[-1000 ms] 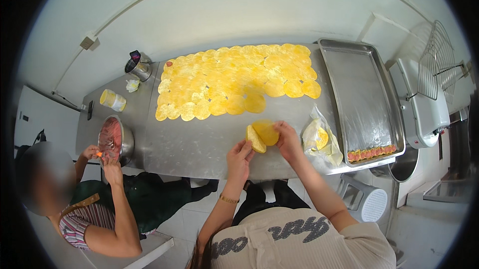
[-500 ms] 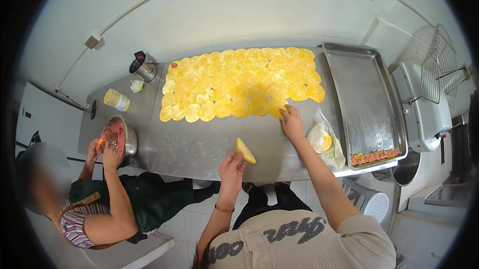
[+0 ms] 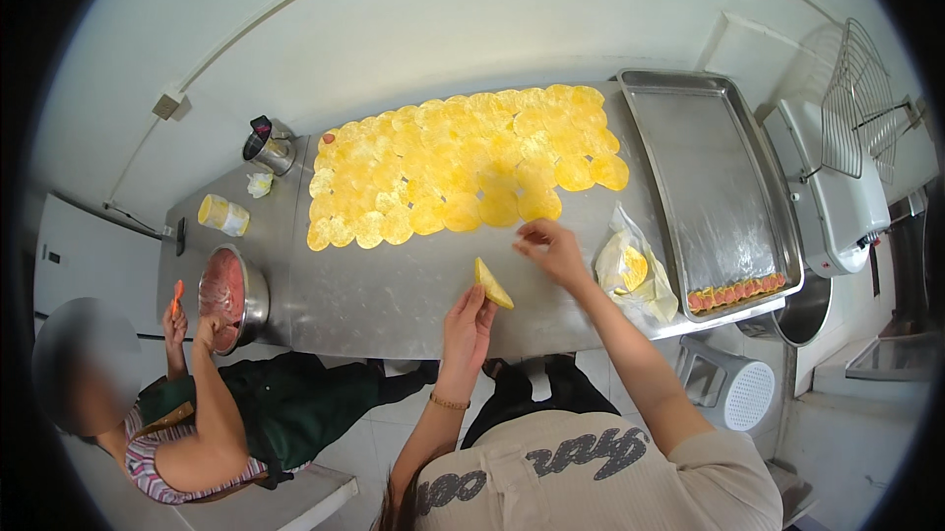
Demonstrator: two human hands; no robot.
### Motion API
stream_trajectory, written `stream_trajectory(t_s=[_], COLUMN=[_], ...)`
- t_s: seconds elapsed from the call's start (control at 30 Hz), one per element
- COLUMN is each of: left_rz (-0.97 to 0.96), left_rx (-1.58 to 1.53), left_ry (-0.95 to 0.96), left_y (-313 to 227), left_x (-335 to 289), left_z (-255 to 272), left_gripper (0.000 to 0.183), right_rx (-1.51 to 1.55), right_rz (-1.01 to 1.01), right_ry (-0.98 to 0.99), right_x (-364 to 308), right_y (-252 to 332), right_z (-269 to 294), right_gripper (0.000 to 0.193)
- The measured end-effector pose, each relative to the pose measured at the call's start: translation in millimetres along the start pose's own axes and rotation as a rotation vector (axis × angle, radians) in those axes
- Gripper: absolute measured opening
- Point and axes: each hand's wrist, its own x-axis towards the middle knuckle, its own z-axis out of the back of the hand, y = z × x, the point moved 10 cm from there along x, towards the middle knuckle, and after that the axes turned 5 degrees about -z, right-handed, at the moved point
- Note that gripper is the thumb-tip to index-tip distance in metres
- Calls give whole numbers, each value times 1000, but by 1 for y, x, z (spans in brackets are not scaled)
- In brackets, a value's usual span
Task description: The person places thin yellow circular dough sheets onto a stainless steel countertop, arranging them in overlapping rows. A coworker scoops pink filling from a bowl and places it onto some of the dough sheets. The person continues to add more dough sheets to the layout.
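My left hand (image 3: 469, 330) grips a folded stack of thin yellow round wrappers (image 3: 491, 284) above the front part of the steel table (image 3: 384, 280). Empty, with its fingers bent and slightly apart, my right hand (image 3: 551, 253) hovers just in front of the spread of overlapping yellow rounds (image 3: 453, 152). These rounds lie flat in rows across the back of the table. A small pink dab (image 3: 329, 138) sits on the spread's far left corner.
A large metal tray (image 3: 704, 191) at right holds a row of filled rolls (image 3: 736, 292). Beside it lies an opened plastic wrapping (image 3: 635, 270) with yellow rounds. At left, a co-worker's hand (image 3: 174, 322) holds an orange-handled tool by a steel bowl of pink filling (image 3: 226, 290).
My right hand has let go of a round at the spread's front edge and drawn back left toward the stack. The co-worker's orange-handled tool has moved out of the bowl.
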Motion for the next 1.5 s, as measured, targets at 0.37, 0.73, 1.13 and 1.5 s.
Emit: stream_trajectory(t_s=[0.37, 0.73, 1.13, 1.5], left_rz=[50, -35, -143, -79], left_rx=[-15, 75, 262, 204], left_ry=[45, 10, -28, 32], left_y=[22, 11, -15, -12], left_x=[18, 19, 22, 13], left_z=[-35, -37, -35, -17], left_gripper=[13, 13, 18, 16], right_rx=[295, 589, 977, -450], right_rz=[-70, -319, -641, -116], right_ry=[79, 174, -100, -468], right_x=[-41, -29, -10, 36], right_y=[52, 20, -44, -75], right_z=[8, -1, 3, 115], right_gripper=[13, 11, 21, 28])
